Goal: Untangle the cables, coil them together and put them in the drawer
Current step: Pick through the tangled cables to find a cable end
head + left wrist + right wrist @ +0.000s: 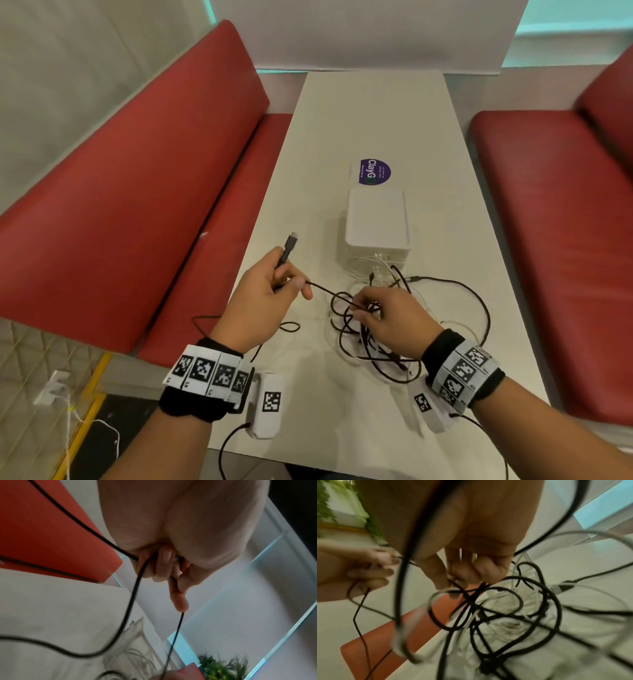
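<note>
A tangle of black and white cables (373,329) lies on the pale table (370,113) in front of a small white drawer box (376,219). My left hand (274,287) grips one black cable just behind its plug (290,241), which points up and away. That cable (325,289) runs taut rightward into the tangle. My right hand (370,311) pinches black strands at the top of the knot (471,596). In the left wrist view the curled fingers (164,563) hold the black cable (173,639). The drawer's front is hidden from me.
Red bench seats (137,192) flank the table on the left and on the right (555,240). A round purple sticker (375,171) lies beyond the box. Thin white cables (370,274) gather at the box's near side. A black loop (289,327) trails off the table's left edge.
</note>
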The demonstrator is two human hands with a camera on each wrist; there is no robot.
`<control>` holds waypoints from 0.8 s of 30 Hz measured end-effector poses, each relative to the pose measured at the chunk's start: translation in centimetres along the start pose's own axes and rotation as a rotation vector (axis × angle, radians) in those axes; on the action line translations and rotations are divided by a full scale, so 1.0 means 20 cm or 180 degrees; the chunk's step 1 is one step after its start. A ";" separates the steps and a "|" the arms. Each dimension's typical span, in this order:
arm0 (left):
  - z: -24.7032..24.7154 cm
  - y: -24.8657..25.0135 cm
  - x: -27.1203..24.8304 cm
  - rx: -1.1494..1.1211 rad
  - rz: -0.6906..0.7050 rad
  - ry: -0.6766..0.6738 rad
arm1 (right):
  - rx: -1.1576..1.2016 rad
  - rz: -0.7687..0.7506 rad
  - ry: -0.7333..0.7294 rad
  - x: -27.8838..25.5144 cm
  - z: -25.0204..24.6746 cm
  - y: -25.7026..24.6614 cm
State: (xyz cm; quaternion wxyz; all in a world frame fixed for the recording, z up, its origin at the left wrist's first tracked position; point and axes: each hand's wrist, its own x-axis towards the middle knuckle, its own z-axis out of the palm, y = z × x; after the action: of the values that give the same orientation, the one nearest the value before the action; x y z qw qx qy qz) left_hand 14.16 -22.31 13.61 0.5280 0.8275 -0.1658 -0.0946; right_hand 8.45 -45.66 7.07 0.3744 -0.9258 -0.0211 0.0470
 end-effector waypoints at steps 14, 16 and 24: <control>-0.01 -0.03 -0.01 0.1333 0.0094 0.0031 | 0.0022 -0.0227 0.0555 0.04 -0.10 -0.09; 0.06 0.02 -0.01 0.1290 0.0359 -0.0053 | -0.0462 -0.0267 0.0285 0.05 -0.05 -0.10; 0.23 0.04 0.07 0.1612 0.0175 -0.0396 | 0.0079 -0.0081 0.0718 0.03 0.00 -0.12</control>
State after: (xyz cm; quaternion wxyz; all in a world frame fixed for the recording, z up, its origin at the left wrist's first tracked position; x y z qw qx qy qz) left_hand 13.80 -27.11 12.41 0.2952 0.9211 -0.2387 -0.0864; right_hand 8.96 -43.88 8.65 0.3864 -0.9202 0.0100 -0.0620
